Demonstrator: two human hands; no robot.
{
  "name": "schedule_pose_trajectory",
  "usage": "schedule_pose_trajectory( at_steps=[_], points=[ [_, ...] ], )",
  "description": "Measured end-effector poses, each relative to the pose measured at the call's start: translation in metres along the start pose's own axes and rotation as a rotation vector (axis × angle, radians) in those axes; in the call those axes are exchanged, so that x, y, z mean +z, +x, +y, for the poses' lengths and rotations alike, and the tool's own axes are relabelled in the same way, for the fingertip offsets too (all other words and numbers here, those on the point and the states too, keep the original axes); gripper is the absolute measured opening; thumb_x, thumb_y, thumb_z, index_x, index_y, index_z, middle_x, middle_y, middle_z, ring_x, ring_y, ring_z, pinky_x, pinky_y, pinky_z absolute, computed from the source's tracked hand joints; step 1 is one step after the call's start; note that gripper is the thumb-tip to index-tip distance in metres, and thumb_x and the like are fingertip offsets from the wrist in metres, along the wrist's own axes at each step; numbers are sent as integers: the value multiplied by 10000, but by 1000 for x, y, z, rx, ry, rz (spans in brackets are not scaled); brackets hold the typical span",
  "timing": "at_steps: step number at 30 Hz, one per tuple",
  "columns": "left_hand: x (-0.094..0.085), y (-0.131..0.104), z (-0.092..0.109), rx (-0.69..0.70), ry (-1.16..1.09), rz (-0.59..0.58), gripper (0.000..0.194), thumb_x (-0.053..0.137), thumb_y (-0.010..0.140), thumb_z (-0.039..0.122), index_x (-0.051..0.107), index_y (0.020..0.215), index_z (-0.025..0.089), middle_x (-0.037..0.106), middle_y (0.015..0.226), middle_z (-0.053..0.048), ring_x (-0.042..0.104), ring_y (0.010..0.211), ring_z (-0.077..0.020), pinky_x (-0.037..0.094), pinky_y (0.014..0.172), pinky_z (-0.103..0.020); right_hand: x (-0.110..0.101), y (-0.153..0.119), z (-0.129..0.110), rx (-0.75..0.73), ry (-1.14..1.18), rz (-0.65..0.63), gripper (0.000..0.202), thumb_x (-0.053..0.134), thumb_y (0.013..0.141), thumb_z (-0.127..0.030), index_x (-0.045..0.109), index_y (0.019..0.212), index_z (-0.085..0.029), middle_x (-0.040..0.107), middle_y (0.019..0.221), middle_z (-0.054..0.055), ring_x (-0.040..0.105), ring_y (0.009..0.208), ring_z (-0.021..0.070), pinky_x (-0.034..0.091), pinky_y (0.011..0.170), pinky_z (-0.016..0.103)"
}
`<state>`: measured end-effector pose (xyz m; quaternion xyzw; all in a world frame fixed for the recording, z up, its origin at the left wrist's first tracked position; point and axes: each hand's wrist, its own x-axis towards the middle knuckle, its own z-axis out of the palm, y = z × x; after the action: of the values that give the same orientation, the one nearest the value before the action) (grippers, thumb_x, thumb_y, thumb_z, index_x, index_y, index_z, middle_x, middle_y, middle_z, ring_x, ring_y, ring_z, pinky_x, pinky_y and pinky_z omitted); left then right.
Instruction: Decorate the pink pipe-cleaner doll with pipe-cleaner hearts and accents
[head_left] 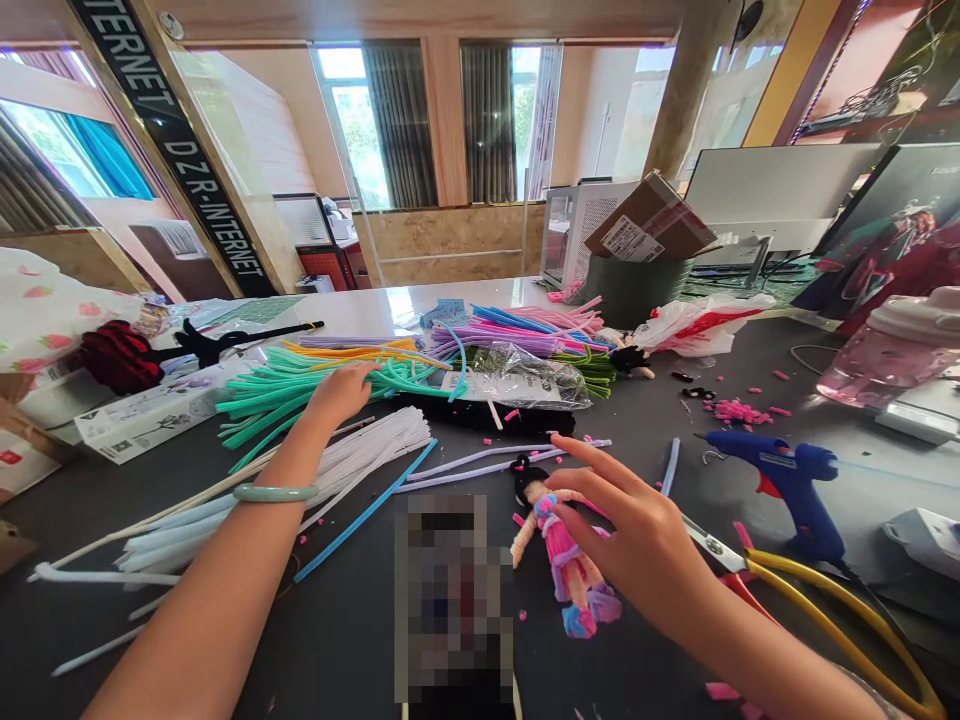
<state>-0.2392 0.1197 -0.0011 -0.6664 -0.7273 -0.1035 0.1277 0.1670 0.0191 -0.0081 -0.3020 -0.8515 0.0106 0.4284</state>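
My left hand [343, 392] reaches over the pile of green pipe cleaners [277, 385], its fingertips at the orange ones [352, 351]; what it may grip is too small to tell. Fingers apart and holding nothing, my right hand [615, 500] hovers over a small pipe-cleaner doll [562, 545] with black hair and a pink dress, hiding part of its right side. White pipe cleaners [375, 445] lie below my left hand, with a single blue one [367, 510] beside them. Pale purple stems [480, 460] lie between my hands.
A blue glue gun [787, 480] and yellow-handled scissors [832, 590] lie at right, near a pink bottle [892, 350]. Pink bits [739, 411] are scattered there. A blurred upright object [450, 600] is front centre. A box [649, 225] sits atop a dark green bin [637, 285] behind.
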Motion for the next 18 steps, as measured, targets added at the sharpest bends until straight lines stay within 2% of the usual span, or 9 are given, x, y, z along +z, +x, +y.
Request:
schedule_pose_trajectory(
  at_steps=[5,12,15,18],
  points=[
    [-12,21,9,2,19,-4,322,615,942,317,589,1238,194,617,1268,-98,647,1047,-251,563,865,-458,1,1,1,5,-2,-24,230,456,915,-117,666,888,-208,712,1196,148,750,925,216,625,700,306],
    [-11,67,26,39,58,-147,317,617,941,317,593,1233,196,620,1263,-95,648,1044,-251,564,862,-453,0,2,1,10,-30,-45,234,473,885,-102,675,908,-218,725,1174,114,754,896,211,628,737,338],
    [-8,75,31,52,66,-171,325,620,939,316,589,1237,191,620,1261,-97,649,1044,-252,564,860,-456,-1,3,0,7,-40,-52,237,471,881,-92,674,897,-213,732,1161,110,756,879,210,624,726,338],
    [-14,78,31,76,60,-148,323,618,940,316,589,1237,192,619,1263,-98,649,1043,-251,564,862,-456,-2,4,0,15,-49,-66,236,476,876,-92,676,902,-214,738,1150,97,756,852,199,616,711,321]
  ],
)
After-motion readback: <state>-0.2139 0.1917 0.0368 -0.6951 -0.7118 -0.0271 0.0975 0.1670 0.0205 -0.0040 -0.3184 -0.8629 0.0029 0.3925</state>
